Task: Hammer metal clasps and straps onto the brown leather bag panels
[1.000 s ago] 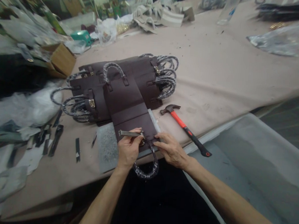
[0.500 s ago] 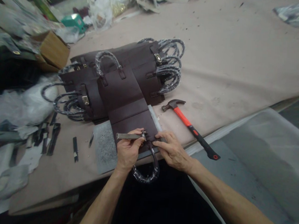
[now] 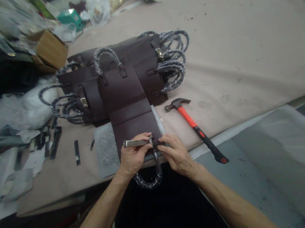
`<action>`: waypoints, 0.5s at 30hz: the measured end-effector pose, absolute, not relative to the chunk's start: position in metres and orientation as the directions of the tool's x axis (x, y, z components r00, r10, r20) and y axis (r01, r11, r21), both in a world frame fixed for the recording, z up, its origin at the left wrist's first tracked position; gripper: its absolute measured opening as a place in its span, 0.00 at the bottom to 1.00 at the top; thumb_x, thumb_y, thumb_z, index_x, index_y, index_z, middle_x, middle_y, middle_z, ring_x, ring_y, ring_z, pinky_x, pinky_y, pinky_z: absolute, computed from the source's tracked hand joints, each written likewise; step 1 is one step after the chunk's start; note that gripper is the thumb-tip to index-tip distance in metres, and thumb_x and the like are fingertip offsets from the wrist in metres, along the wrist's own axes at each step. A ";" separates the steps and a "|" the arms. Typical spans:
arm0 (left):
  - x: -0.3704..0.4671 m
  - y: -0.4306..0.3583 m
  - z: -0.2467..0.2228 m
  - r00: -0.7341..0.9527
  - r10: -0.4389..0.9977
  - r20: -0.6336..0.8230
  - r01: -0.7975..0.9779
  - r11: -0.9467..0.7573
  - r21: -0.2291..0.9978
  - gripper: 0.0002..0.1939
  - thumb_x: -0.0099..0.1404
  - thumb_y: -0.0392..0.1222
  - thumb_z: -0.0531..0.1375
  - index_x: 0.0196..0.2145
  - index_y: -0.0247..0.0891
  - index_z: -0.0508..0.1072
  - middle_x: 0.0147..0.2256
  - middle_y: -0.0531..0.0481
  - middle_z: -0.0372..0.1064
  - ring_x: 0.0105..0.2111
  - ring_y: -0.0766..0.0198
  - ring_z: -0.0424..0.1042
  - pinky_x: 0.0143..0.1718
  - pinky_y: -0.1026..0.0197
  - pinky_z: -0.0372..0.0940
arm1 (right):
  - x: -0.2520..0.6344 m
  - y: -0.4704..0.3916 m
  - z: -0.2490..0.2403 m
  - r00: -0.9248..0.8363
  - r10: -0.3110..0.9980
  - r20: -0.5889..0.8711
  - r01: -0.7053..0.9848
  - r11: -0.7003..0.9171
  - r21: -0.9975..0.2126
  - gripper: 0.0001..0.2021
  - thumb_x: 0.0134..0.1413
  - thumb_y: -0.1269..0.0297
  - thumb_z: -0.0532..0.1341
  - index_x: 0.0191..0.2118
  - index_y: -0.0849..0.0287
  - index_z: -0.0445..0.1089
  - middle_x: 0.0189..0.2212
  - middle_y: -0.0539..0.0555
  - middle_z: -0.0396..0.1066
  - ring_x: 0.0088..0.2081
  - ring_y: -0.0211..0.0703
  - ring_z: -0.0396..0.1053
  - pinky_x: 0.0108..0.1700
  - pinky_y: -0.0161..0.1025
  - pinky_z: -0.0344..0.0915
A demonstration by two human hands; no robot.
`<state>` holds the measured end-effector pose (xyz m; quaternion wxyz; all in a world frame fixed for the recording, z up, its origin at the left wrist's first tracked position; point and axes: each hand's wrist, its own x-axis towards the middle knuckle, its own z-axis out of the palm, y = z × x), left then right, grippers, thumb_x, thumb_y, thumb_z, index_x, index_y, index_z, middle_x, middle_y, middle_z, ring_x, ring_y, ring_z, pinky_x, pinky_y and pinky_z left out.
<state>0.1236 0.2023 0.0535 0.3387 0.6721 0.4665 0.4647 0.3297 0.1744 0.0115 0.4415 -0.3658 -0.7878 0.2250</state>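
A dark brown leather bag panel (image 3: 133,121) lies over a grey stone slab (image 3: 105,149) at the table's front edge, its plastic-wrapped handle (image 3: 148,184) hanging toward me. My left hand (image 3: 133,155) is closed around a flat metal punch (image 3: 136,143), whose crosswise end sits over the leather near the handle's base. Fine detail of that end is too small to tell. With thumb and finger together, my right hand (image 3: 177,153) pinches a small leather tab (image 3: 156,141) beside the punch. A claw hammer (image 3: 196,128) with a red and black grip rests to the right.
Behind the panel are stacked brown bag pieces (image 3: 87,79) with wrapped handles and metal clasps. Several dark tools (image 3: 55,142) and a small black forked tool (image 3: 77,152) lie at left. A cardboard box (image 3: 51,49) stands farther back. Translucent plastic sheeting (image 3: 242,160) drapes beyond the table's right edge.
My left hand has shifted slightly right with the punch, bringing its end closer to the right fingers. My right hand stays almost in place. The whole view has tilted a little.
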 end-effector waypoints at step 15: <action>0.129 0.202 0.054 0.282 0.865 0.416 0.448 -0.502 0.740 0.08 0.66 0.31 0.64 0.43 0.39 0.75 0.46 0.46 0.78 0.48 0.59 0.78 0.53 0.55 0.75 | 0.332 0.178 0.018 -0.334 0.780 0.529 0.352 0.624 -0.698 0.13 0.65 0.76 0.56 0.50 0.58 0.71 0.52 0.61 0.68 0.59 0.50 0.64 0.61 0.53 0.67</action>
